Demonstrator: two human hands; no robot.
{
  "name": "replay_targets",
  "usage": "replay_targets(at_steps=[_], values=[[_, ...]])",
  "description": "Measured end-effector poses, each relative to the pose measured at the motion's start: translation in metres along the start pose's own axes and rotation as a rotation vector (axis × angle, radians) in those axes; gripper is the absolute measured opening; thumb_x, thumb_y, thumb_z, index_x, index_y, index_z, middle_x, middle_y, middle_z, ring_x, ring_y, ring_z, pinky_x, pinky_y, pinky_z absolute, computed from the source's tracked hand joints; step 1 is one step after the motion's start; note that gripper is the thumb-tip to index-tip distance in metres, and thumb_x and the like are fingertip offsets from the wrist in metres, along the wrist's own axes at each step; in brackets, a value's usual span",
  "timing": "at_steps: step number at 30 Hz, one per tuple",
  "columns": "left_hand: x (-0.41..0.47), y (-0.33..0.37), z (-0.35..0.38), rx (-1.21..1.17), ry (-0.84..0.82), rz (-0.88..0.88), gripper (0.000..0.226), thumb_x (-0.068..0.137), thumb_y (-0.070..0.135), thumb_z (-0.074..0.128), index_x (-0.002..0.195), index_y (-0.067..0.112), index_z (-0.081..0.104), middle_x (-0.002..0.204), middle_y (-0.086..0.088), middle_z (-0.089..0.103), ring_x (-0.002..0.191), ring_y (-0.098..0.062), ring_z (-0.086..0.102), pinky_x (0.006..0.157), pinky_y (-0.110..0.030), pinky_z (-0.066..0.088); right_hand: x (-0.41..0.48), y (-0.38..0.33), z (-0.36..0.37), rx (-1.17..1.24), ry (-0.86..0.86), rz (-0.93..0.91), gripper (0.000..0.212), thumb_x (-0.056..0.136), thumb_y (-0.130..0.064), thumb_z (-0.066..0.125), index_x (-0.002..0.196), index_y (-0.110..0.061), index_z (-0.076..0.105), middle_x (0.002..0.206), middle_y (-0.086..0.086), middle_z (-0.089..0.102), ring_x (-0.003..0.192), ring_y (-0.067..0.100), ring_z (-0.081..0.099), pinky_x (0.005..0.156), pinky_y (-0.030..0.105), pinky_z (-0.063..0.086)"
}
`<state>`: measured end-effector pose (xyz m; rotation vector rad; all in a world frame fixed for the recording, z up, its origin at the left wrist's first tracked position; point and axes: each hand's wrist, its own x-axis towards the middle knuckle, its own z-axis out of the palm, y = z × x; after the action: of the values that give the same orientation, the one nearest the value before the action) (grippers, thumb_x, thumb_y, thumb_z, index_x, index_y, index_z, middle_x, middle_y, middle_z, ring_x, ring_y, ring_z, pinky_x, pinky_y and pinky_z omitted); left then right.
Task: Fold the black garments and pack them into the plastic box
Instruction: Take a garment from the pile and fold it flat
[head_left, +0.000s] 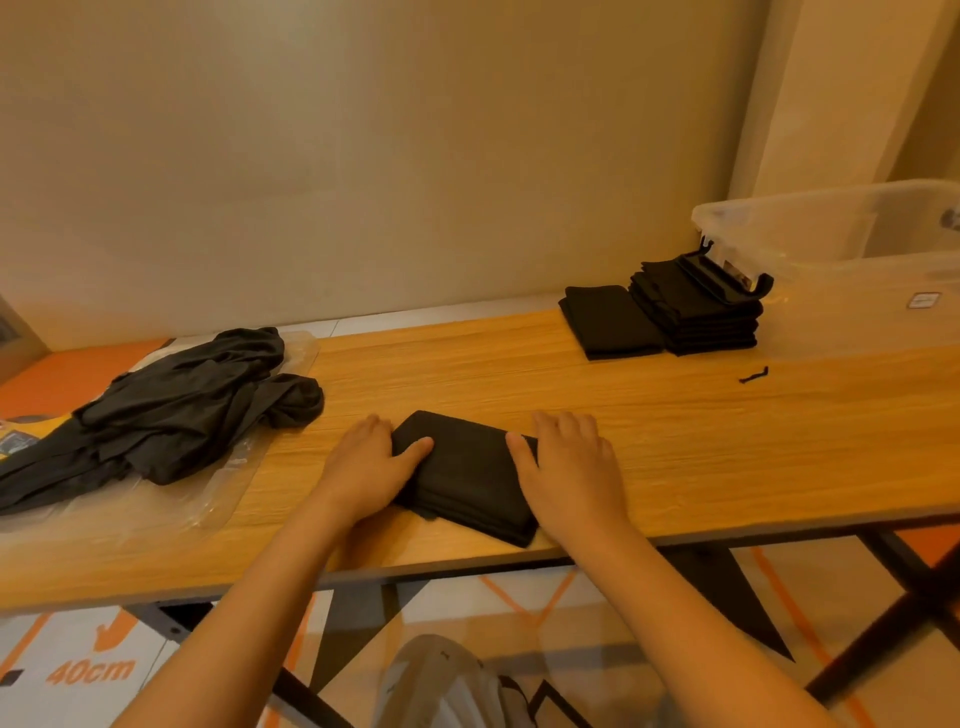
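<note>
Your left hand (366, 465) sits on the left edge of the folded black garment (467, 478), thumb laid on top. The fingers bend down along that edge and their tips are hidden, so it can't be told if the hand pinches the cloth or only presses it. Your right hand (569, 467) lies flat and relaxed on the garment's right edge, thumb on the cloth, fingers straight, grasping nothing. The garment lies between the two hands, on the table (675, 441), close to its near edge. How many layers it has is hard to make out, all black.

Left of your left hand is a loose pile of unfolded black garments (171, 410) on a clear plastic wrapper (208, 509). The pile runs off the frame's left side, so its count is unclear.

Past your right hand, farther back and to the right, is a single flat folded piece (608, 322), touching a taller stack of folded garments (696, 312). Right behind that stack stands the clear plastic box (841, 270), cut off at the right edge, its inside hazy. A black latch (727, 275) on its left end overlaps the stack's top. A small black bit (754, 375) lies on the table in front of the box, too small to identify.

Below your arms, the floor shows orange markings (91, 670) reading 40cm.
</note>
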<state>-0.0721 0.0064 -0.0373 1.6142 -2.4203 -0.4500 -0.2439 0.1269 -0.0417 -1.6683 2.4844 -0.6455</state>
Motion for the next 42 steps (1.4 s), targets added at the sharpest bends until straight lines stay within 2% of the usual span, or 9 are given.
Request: replay_targets(at_steps=[7, 9, 12, 19, 24, 28, 35, 38, 42], values=[[0.010, 0.024, -0.040, -0.061, -0.315, -0.131, 0.050, 0.082, 0.040, 0.072, 0.118, 0.016, 0.049, 0.110, 0.000, 0.050, 0.098, -0.017, 0.051, 0.072, -0.025, 0.047, 0.017, -0.013, -0.027, -0.056, -0.210, 0.018, 0.031, 0.089, -0.046, 0.060, 0.098, -0.017, 0.061, 0.100, 0.003, 0.060, 0.105, 0.022, 0.054, 0.085, 0.033, 0.044], [0.017, 0.027, -0.044, -0.070, -0.382, -0.142, 0.052, 0.080, 0.037, 0.075, 0.118, 0.016, 0.048, 0.109, 0.000, 0.051, 0.098, -0.017, 0.052, 0.081, -0.029, 0.046, 0.019, -0.018, -0.030, 0.027, -0.268, 0.020, 0.021, 0.086, -0.036, 0.065, 0.092, -0.017, 0.058, 0.090, 0.001, 0.059, 0.089, 0.018, 0.058, 0.072, 0.029, 0.046], [0.021, 0.026, -0.048, -0.081, -0.435, -0.130, 0.064, 0.074, 0.037, 0.079, 0.124, 0.017, 0.044, 0.115, 0.000, 0.051, 0.106, -0.020, 0.051, 0.092, -0.035, 0.047, 0.018, -0.016, -0.032, 0.271, -0.325, -0.055, 0.018, 0.083, -0.021, 0.068, 0.094, -0.019, 0.054, 0.097, 0.001, 0.058, 0.085, 0.015, 0.056, 0.063, 0.025, 0.043], [0.011, 0.004, -0.044, -0.438, -0.418, -0.062, 0.045, 0.071, 0.020, 0.083, 0.102, 0.029, 0.051, 0.108, 0.006, 0.060, 0.096, -0.009, 0.057, 0.078, -0.021, 0.048, 0.002, 0.004, -0.029, 0.677, -0.240, -0.224, 0.021, 0.087, -0.016, 0.066, 0.088, -0.029, 0.049, 0.098, -0.009, 0.058, 0.091, 0.007, 0.057, 0.065, 0.023, 0.053], [0.006, -0.005, -0.054, -0.762, -0.479, -0.051, 0.077, 0.048, 0.048, 0.089, 0.114, 0.025, 0.056, 0.102, 0.004, 0.072, 0.095, -0.011, 0.068, 0.074, -0.020, 0.051, 0.008, 0.013, -0.031, 0.871, -0.244, -0.121, 0.020, 0.089, -0.020, 0.066, 0.091, -0.034, 0.051, 0.103, -0.004, 0.062, 0.091, 0.011, 0.063, 0.064, 0.023, 0.057], [0.027, 0.012, -0.058, -0.904, -0.518, -0.134, 0.050, 0.075, 0.028, 0.069, 0.122, 0.017, 0.054, 0.111, -0.005, 0.070, 0.098, -0.018, 0.069, 0.078, -0.026, 0.054, 0.021, 0.019, -0.038, 1.054, -0.239, -0.022, 0.017, 0.089, -0.018, 0.066, 0.096, -0.027, 0.054, 0.098, -0.001, 0.066, 0.084, 0.009, 0.068, 0.063, 0.022, 0.056], [0.098, 0.076, -0.053, -0.929, -0.574, -0.003, 0.050, 0.076, 0.032, 0.068, 0.121, 0.013, 0.056, 0.084, -0.003, 0.068, 0.068, -0.013, 0.063, 0.059, -0.025, 0.053, 0.069, 0.052, -0.055, 1.249, -0.033, 0.253, 0.020, 0.086, -0.016, 0.068, 0.104, -0.015, 0.060, 0.104, 0.005, 0.064, 0.092, 0.016, 0.065, 0.063, 0.024, 0.055], [0.145, 0.107, -0.044, -0.948, -0.519, 0.034, 0.049, 0.076, 0.030, 0.069, 0.120, 0.012, 0.058, 0.108, -0.011, 0.065, 0.093, -0.020, 0.064, 0.084, -0.034, 0.056, 0.098, 0.070, -0.058, 1.299, 0.077, 0.344, 0.029, 0.085, -0.016, 0.070, 0.111, -0.014, 0.059, 0.108, 0.006, 0.063, 0.097, 0.019, 0.063, 0.069, 0.028, 0.056], [0.208, 0.151, -0.029, -0.947, -0.439, 0.076, 0.029, 0.088, 0.025, 0.067, 0.113, 0.012, 0.062, 0.115, -0.012, 0.066, 0.103, -0.022, 0.064, 0.084, -0.034, 0.056, 0.137, 0.088, -0.058, 1.359, 0.206, 0.446, 0.030, 0.084, -0.015, 0.072, 0.110, -0.017, 0.057, 0.110, 0.004, 0.061, 0.095, 0.015, 0.061, 0.068, 0.025, 0.054]])
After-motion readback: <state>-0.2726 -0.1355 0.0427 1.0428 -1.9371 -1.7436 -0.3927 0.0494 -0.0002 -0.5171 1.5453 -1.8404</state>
